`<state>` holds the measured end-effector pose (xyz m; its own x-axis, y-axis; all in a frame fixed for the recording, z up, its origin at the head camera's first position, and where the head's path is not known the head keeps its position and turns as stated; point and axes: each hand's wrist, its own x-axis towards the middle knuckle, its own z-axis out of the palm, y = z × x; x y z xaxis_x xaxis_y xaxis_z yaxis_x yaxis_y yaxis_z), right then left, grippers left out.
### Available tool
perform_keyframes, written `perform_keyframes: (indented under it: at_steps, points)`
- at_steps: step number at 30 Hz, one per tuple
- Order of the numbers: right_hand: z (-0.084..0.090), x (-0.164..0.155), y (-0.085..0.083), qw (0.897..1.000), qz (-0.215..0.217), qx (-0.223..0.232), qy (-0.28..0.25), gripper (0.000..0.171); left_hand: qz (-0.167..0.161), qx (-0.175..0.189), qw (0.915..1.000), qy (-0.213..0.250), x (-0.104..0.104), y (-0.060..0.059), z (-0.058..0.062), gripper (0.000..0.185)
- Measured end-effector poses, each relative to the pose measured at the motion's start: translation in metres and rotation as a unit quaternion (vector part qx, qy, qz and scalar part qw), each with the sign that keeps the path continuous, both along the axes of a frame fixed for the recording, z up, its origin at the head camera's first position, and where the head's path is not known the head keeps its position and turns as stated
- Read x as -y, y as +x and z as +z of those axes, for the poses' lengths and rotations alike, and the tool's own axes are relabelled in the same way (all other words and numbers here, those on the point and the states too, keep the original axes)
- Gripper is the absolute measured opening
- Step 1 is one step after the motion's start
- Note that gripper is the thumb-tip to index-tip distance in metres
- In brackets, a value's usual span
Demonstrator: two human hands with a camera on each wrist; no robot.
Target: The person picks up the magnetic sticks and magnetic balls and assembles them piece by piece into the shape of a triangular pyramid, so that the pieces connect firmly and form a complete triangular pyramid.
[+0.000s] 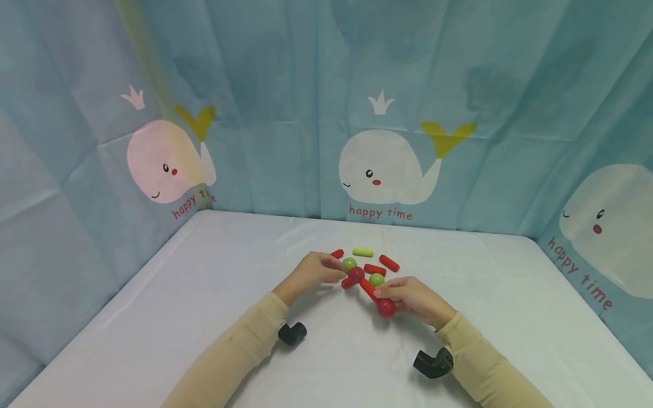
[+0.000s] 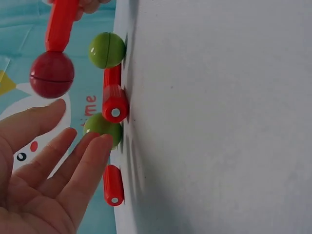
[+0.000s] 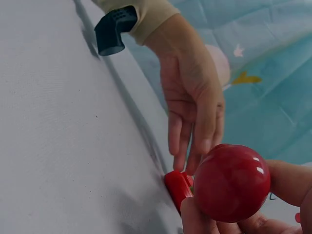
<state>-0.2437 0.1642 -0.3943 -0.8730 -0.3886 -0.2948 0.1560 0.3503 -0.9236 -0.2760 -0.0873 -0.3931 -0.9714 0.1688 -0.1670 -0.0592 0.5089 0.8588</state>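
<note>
The person is in the middle of joining toy pieces on the white table (image 1: 214, 294): what looks like a magnetic rod-and-ball building set. The right hand (image 1: 415, 297) pinches a red rod (image 1: 368, 289) that has a red ball (image 1: 386, 307) on its near end and a second red ball (image 1: 356, 274) on its far end, so the piece reads as a small dumbbell held slanting, near end to the right and far end toward the middle; the left wrist view shows its far ball in the air, clear of the cloth. The left hand (image 1: 311, 273) reaches in from the left with fingers straight and loosely spread, holding nothing, its fingertips (image 2: 100, 141) right at a green ball (image 2: 103, 127) lying on the table; whether they touch it I cannot quite tell. Just past that lie a short red rod (image 2: 115, 103) seen end-on, another green ball (image 1: 377, 279) and more red rods (image 1: 389, 262), with one yellow-green rod (image 1: 363, 251) farthest back. I would judge the step in hand to be fetching the next piece for the held dumbbell. The next move seems to call for the left fingers to close gently round the green ball without rolling it off, and for the right hand to hold its piece steady, since balls stuck on by magnets may swing or snap across.
</note>
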Motion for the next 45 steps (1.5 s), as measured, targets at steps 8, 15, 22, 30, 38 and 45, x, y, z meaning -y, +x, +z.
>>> perform_keyframes:
  at_steps: [8,15,22,30,38,45]
  points:
    - [0.002,-0.001,0.000,1.000,-0.003,0.008,-0.027,0.040,-0.005,0.021,0.9983,-0.054,-0.013,-0.008,-0.005,0.017]
    - [0.001,-0.003,0.001,1.000,-0.003,0.010,-0.027,0.040,-0.003,0.025,0.9975,-0.066,-0.022,-0.011,-0.007,0.020]
    - [-0.002,-0.002,0.000,1.000,-0.012,0.014,-0.025,0.040,-0.008,0.026,0.9945,-0.101,-0.022,-0.007,-0.006,0.009]
    - [-0.002,0.001,0.001,1.000,-0.007,0.015,-0.020,0.038,-0.008,0.039,0.9887,-0.144,-0.001,0.015,-0.002,0.010]
    - [-0.003,0.001,0.001,1.000,0.008,0.011,-0.008,0.037,-0.015,0.048,0.9867,-0.154,0.014,0.030,0.000,0.012]
    - [-0.006,0.002,0.000,1.000,0.008,0.009,0.009,0.036,-0.016,0.046,0.9893,-0.137,0.018,0.032,0.001,0.014]
